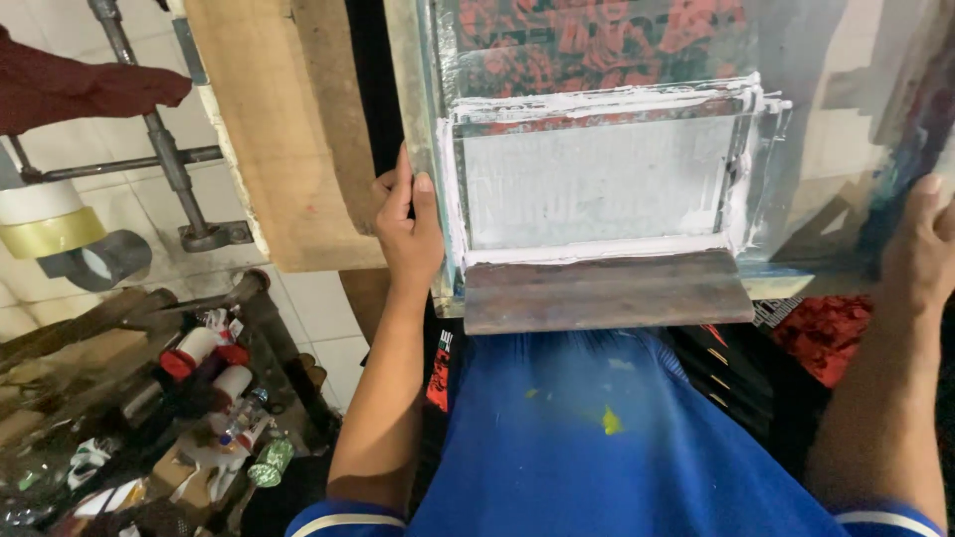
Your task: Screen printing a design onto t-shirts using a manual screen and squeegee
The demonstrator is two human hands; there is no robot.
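A: What's the room like around the work?

B: Pale tiled floor (318,308) in the left half of the frame, with metal pipes (159,139) bolted down at upper left, tape rolls (60,234) at the left edge, and a jumble of small bottles and cans (219,398) at lower left. A bare wooden plank (269,129) runs down from the top, left of centre.

A: And the surface itself?

B: Mostly covered. A printing screen frame (597,179) sits in the upper middle, smeared with white ink, and a worn wooden squeegee (607,290) lies across its near edge. Dark printed cloth (826,333) shows at lower right.

A: The hands?

B: The left hand (408,224) grips the frame's left edge, fingers curled over it, just left of centre. The right hand (920,249), at the right edge of the frame, rests on the frame's right side; whether its grip closes around anything, I cannot tell.

A: Anything hard to make out?

B: The frame's top is cut off, its right side is blurred by glare, and the blue shirt (597,438) hides what lies beneath the lower middle.
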